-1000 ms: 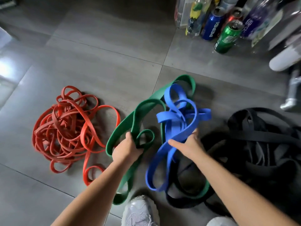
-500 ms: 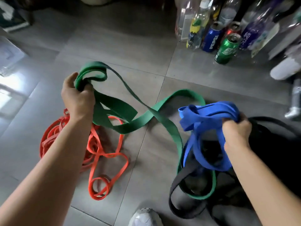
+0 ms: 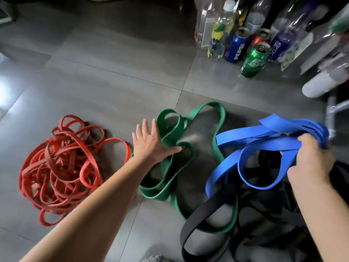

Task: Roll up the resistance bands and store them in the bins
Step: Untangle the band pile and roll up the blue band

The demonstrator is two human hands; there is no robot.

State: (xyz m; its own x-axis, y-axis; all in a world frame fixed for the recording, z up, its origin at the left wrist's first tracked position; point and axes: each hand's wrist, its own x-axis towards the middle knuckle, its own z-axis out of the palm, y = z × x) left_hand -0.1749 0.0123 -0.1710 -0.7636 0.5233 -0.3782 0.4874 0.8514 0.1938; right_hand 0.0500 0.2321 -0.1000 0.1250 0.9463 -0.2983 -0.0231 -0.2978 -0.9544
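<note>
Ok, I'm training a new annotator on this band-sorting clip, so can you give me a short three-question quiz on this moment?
1. Which colour of band does the right hand grip? A) red B) blue C) black
2. True or false: the left hand is clenched around the green band.
3. What word is printed on the blue can?

Key
1. B, the blue band.
2. False. Its fingers are spread open and only the thumb touches the green band.
3. Pepsi.
</note>
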